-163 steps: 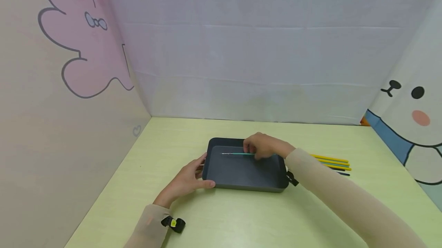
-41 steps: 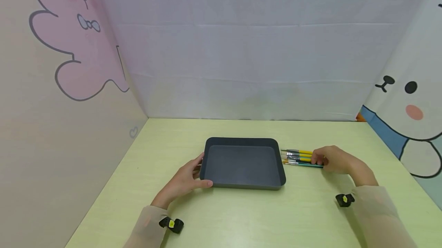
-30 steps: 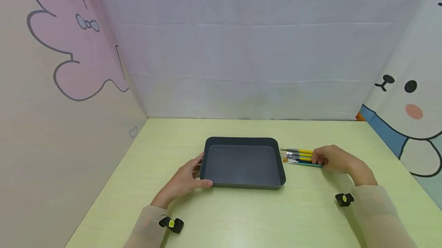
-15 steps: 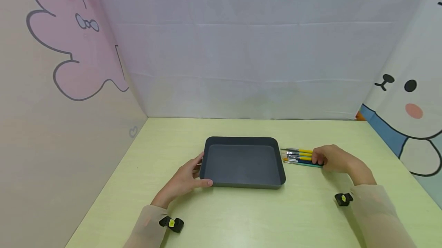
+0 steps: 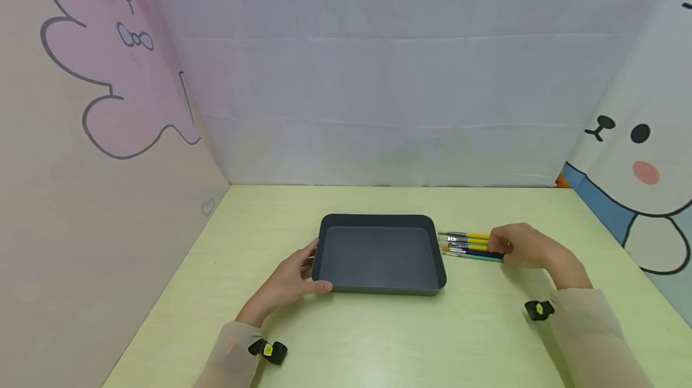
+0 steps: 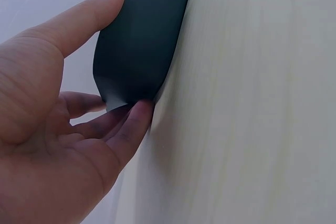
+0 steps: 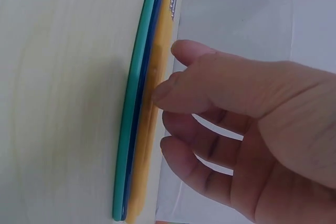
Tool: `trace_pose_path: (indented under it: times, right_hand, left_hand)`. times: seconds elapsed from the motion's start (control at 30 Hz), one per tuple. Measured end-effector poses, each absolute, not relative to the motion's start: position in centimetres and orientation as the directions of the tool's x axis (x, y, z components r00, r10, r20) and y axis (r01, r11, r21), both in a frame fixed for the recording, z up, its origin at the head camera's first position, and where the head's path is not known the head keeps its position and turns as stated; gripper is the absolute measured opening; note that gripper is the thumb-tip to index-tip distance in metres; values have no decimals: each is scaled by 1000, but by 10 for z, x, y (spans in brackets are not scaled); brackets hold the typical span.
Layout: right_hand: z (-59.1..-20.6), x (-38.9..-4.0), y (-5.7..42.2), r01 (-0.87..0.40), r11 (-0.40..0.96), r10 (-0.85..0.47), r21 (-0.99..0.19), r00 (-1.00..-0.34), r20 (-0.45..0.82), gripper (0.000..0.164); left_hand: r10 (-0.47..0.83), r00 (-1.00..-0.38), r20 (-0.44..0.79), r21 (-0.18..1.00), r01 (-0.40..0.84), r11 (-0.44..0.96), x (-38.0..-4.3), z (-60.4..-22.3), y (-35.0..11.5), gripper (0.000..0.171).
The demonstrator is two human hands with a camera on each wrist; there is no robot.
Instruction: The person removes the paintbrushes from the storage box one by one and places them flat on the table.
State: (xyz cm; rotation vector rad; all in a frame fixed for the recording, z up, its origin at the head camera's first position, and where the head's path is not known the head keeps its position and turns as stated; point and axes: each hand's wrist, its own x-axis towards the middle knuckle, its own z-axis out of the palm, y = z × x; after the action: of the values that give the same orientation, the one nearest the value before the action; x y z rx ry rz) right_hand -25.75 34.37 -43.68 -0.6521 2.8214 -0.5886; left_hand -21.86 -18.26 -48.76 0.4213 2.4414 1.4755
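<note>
A dark grey rectangular tray (image 5: 380, 256) lies on the table. My left hand (image 5: 289, 278) grips its near left corner, the thumb on the front side and the other fingers round the left side, as the left wrist view shows. To the right of the tray, several paintbrushes lie side by side with their bristles toward it. Yellow brushes (image 5: 478, 236) are at the back, a navy brush (image 7: 144, 98) and a teal brush (image 7: 131, 103) nearer me. Over the handles is my right hand (image 5: 521, 247), fingers loosely bent, thumb tip at a yellow handle.
The pale yellow-green table (image 5: 378, 340) meets a white sheet (image 5: 378, 106) at the back. A printed panel (image 5: 119, 166) stands at the left, another panel (image 5: 649, 208) at the right. Each sleeve carries a small black wrist camera (image 5: 267, 351).
Earlier my right hand held a teal paintbrush over the tray. It then moved right to the row of brushes, where the navy handle now shows more beside the teal one. My left hand stays put.
</note>
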Motion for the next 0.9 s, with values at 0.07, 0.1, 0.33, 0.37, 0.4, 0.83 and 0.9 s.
trace_pose_path:
  times: [0.07,0.1,0.33,0.37,0.4,0.83,0.9]
  right_hand:
    - [-435,-258,343,-379,829,-449,-410,-889,-87,32]
    - [-434,-258,342,-381,831,-449,-406,-890,-84,31]
    - [-429,-257,338,-378,850,-425,-367,-904,-53,23]
    - [-429,-257,338,-372,854,-416,-364,-908,-45,22]
    - [-428,-257,337,-375,855,-413,-358,-910,-33,21]
    - [-423,-253,329,-348,888,-328,-301,-937,117,23]
    - [-423,-253,328,-346,889,-320,-300,-938,135,26]
  left_hand:
    - [376,-924,-69,891,113,440,-219,-488,-183,114]
    - [378,-923,-70,891,112,439,-219,-488,-183,114]
    - [385,-920,-66,892,118,436,-219,-487,-183,114]
    - [387,-920,-65,892,120,436,-219,-488,-184,114]
    - [387,-920,-65,892,120,436,-218,-488,-184,113]
    - [294,-955,-44,868,108,484,-215,-489,-190,95]
    - [274,-961,-26,861,118,494,-216,-489,-191,93]
